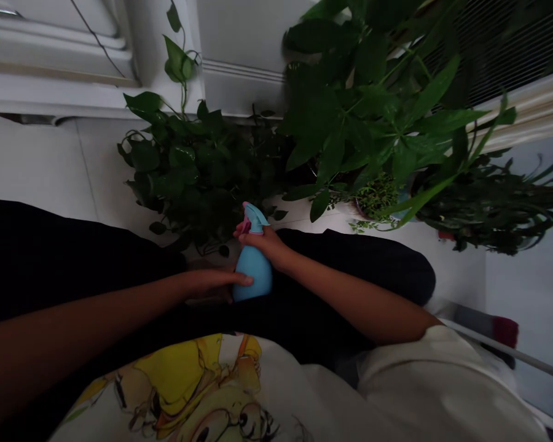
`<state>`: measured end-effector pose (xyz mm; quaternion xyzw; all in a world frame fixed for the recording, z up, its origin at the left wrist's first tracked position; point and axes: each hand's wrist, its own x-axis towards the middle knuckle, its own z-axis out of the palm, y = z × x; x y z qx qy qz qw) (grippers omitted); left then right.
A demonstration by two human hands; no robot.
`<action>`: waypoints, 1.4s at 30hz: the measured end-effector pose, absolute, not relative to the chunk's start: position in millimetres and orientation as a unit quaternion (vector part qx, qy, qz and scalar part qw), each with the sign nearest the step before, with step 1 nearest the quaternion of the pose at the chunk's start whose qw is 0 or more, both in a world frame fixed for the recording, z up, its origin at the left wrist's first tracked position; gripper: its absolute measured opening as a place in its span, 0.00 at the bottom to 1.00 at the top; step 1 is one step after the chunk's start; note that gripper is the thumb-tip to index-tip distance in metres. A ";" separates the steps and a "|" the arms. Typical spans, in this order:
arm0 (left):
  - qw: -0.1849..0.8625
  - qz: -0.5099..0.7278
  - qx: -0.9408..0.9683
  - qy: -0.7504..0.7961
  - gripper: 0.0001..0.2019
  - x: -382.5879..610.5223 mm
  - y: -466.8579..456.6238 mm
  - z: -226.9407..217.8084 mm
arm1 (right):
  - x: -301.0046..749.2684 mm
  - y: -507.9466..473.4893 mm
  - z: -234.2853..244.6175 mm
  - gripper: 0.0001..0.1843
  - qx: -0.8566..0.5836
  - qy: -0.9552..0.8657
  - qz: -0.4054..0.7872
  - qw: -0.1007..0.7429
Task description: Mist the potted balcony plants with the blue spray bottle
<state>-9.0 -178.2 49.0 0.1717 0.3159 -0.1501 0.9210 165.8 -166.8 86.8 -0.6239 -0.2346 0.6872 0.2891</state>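
Dim floor (37, 153), bottle (254, 270) partly behind right hand (265, 241)

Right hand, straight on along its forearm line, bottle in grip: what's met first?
Likely the leafy plant, just past the right hand and the blue spray bottle it grips, up and to the left in the picture. Depth is unclear; the hand might pass above it.

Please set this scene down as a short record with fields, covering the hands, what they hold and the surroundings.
Spray bottle: blue body, pink trigger, nozzle end up
Right hand: grips the bottle's neck
Left hand: holds the lower body, thumb across it
Ahead: leafy trailing plant
Ahead, right: larger broad-leaved plant
Floor: pale tiles
Clothing: dark trousers, pale printed shirt
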 end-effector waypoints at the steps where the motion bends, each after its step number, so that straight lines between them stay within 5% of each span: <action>1: 0.923 -0.148 0.167 0.315 0.48 -8.9 -179.2 48.7 | 166.1 -166.6 85.7 0.13 -0.621 -0.227 0.695 0.284; 15: 0.917 -0.158 0.182 0.318 0.42 -10.9 -177.1 51.5 | 164.3 -163.5 95.0 0.12 -0.608 -0.217 0.700 0.306; 24: 0.920 -0.176 0.105 0.335 0.49 -13.0 -191.3 53.7 | 161.9 -169.7 90.4 0.08 -0.621 -0.277 0.693 0.239; 28: 0.916 -0.167 0.099 0.351 0.47 -13.4 -192.7 56.6 | 161.8 -169.7 86.7 0.11 -0.584 -0.266 0.722 0.258; 36: 0.927 -0.146 0.073 0.338 0.39 -15.6 -199.8 59.0 | 152.7 -159.0 88.4 0.07 -0.620 -0.353 0.682 0.159; 42: 0.929 -0.133 0.017 0.346 0.43 -17.6 -197.7 63.2 | 140.9 -150.0 73.8 0.12 -0.619 -0.255 0.718 0.192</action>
